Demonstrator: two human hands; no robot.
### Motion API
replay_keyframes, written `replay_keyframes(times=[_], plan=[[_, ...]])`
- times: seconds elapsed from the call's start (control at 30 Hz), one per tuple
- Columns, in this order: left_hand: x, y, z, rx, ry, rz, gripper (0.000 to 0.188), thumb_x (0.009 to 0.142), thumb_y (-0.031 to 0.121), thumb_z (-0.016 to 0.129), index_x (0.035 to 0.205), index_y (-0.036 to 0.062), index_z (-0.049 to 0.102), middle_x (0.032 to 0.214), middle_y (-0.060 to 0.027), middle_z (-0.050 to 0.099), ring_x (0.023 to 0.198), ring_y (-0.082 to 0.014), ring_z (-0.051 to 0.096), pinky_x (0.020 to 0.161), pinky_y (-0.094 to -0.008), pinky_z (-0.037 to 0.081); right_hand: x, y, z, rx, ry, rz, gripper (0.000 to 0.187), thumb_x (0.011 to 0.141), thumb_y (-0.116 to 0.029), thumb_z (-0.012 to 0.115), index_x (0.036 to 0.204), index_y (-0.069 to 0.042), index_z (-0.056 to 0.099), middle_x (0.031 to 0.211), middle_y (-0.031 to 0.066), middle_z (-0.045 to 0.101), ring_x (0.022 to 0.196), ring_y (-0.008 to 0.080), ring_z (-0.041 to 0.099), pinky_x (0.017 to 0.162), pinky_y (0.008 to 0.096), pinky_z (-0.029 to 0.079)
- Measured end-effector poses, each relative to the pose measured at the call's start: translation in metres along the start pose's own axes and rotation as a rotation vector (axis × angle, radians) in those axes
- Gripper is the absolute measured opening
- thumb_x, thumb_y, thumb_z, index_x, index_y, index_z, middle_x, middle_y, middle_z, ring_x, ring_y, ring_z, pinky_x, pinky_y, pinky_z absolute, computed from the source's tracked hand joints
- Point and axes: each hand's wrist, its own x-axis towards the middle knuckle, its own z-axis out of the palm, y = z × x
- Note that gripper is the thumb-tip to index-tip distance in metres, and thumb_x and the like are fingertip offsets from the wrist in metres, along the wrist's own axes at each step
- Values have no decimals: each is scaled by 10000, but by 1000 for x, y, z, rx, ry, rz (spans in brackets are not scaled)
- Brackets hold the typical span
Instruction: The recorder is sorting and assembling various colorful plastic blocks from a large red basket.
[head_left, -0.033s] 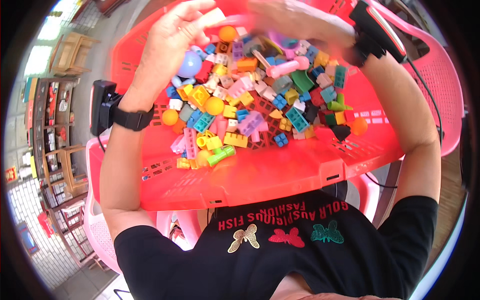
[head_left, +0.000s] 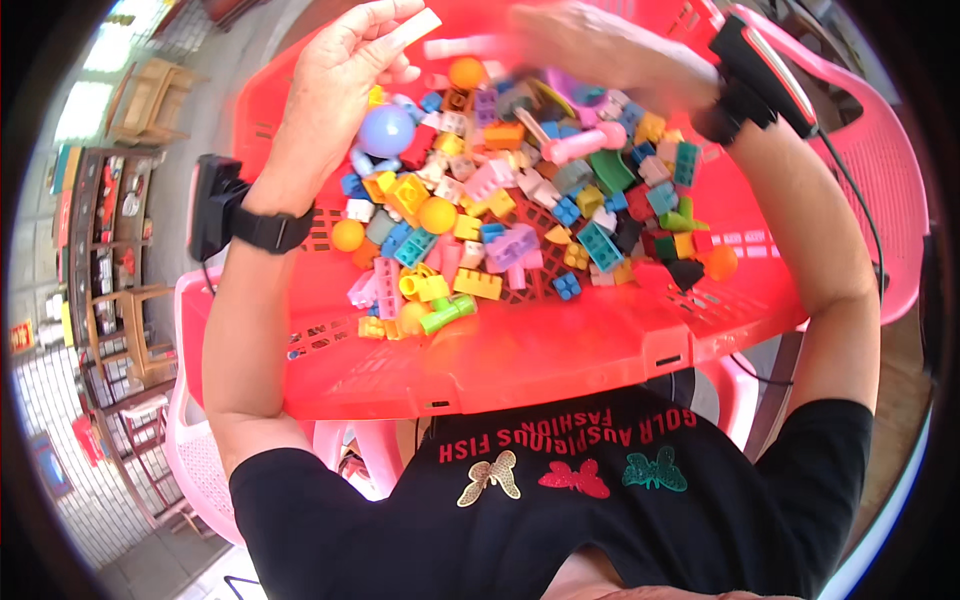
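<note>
My left hand (head_left: 345,75) is above the far left of the red plastic basket-like tray (head_left: 330,385), pinching a small cream-white flat block (head_left: 412,30) between thumb and fingers. My right hand (head_left: 600,50) reaches over the far middle from the right, its fingers smeared by motion. A pale pink rod (head_left: 455,47) lies between the two hands, close to the right fingertips; whether it is gripped I cannot make out. Below my left hand rests a blue ball (head_left: 386,131). Near the right hand lie a pink hammer-like piece (head_left: 585,143) and a purple curved piece (head_left: 575,100).
Several building blocks, such as a teal brick (head_left: 600,246) and a yellow brick (head_left: 478,284), are heaped in the tray. Orange balls (head_left: 437,215) lie among them. Pink chairs (head_left: 880,190) stand around, and shelves (head_left: 105,240) are at far left.
The cream-white block in my left hand has tilted and moved slightly left, away from the pink rod. My right hand has shifted slightly and stays blurred. The whole view has shifted a little.
</note>
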Motion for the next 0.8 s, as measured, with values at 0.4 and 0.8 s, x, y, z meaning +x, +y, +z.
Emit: replay_keyframes(times=[0.4, 0.8], plan=[[5, -22, -10, -278, 143, -27, 188, 933, 94, 554, 1102, 17, 586, 984, -38, 618, 802, -85, 579, 758, -231, 513, 10, -10, -6, 140, 86, 225, 323, 937, -316, 529, 1033, -8, 532, 778, 206, 549, 732, 395, 540, 646, 423, 427], [7, -21, -11, -197, 176, -116, 187, 965, 94, 471, 1088, 29, 597, 972, -24, 597, 824, -83, 552, 752, -243, 518, 13, -21, -13, 282, 30, 294, 306, 949, -306, 513, 950, 0, 497, 695, 184, 486, 646, 348, 475, 612, 406, 399]])
